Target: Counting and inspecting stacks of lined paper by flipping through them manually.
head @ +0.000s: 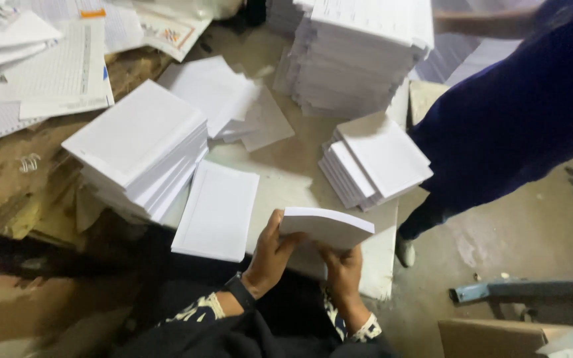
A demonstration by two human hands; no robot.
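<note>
We are holding a small white bundle of sheets (329, 227) in both hands, lifted just above the near edge of the counter (286, 176). By our judgement the step in hand is squaring or gathering this bundle, with its edges being lined up between the palms. Our left hand (270, 255) closes around the bundle's left end, thumb on top and fingers curled beneath. Our right hand (343, 266) grips from below near the middle, fingers half closed against the underside, so neither hand is spread wide.

Just to the left a flat white pad (217, 210) lies on the counter, touching a tall white stack (139, 147). Ahead, a shorter fanned stack (375, 160) sits beside a much taller pile (359, 50) farther back. Another person in dark blue clothing (512, 113) stands at the right, well apart from our hands.

The next move, we judge, calls for a steady two-handed grip so the sheets do not slip out of line, and a level place to set them.
</note>
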